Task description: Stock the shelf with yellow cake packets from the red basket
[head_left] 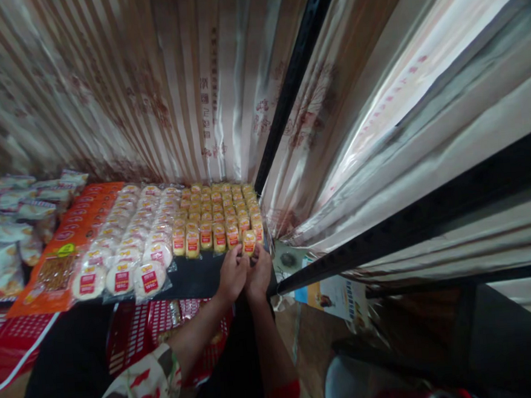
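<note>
My left hand (231,275) and my right hand (258,272) meet at the front right corner of a dark shelf (196,279). Together their fingers pinch a small yellow wrapped cake packet (249,242) with a red label. It is held upright at the right end of the front row of several like yellow packets (216,217). To the left lie rows of round white cakes in clear wrap (128,257) with red labels.
Flat orange packets (74,233) lie left of the white cakes, and pale snack bags (8,232) pile at the far left. Red baskets (138,335) sit below the shelf. A striped curtain (157,85) hangs behind, with a black pole (293,76) at the right.
</note>
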Tool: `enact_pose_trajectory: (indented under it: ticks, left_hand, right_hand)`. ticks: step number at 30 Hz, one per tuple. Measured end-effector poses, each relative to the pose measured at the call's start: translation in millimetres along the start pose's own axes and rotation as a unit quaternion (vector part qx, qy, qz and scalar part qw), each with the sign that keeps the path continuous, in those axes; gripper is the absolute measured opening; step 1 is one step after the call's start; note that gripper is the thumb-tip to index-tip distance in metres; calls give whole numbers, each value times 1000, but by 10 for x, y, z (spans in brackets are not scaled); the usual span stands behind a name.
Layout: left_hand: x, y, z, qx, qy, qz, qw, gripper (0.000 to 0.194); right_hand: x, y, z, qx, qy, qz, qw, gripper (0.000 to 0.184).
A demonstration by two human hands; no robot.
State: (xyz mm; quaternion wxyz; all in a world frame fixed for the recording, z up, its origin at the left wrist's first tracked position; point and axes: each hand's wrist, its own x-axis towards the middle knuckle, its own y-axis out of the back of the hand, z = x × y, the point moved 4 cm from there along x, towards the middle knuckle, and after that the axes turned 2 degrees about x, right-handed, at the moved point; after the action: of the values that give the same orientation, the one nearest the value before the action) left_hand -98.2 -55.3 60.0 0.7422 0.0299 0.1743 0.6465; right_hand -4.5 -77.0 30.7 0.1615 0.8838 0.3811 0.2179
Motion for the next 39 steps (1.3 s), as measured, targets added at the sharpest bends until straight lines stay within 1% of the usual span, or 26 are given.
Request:
enact_pose_trajectory:
  ticks: [4,10,15,18,21,27,32,36,39]
  left_hand:
    - [7,10,33,14,-3,2,1000,40]
    - [-4,-16,11,27,-38,9,999,42]
    - [17,-47,1,36,-59,-3,998,44]
    - [38,-57,-2,28,-71,-9,997,42]
    - [44,-53,-23,29,-75,1,997,41]
    - [11,-49,-11,67,-94,16,993,42]
    - [11,-43,-4,84,-105,15,991,42]
    - [14,-29,-30,90,-112,22,989,41]
    - [-3,-30,-38,103,-126,26,986,44]
  right_hand:
    - [6,-23,-9,7,1,-5,1000,48]
    - [-20,-26,40,55,9,-1,998,43]
    - [-49,-16,45,82,8,-3,997,40]
    - [-48,-8,32,58,31,4,998,36]
    - [-46,-16,31,23,61,4,998,34]
    - [-49,-60,95,-2,95,2,996,37]
    - [-45,-69,102,-18,101,0,995,39]
    - [-44,-67,76,-34,96,-7,995,38]
    - [-51,-59,67,-42,88,0,995,38]
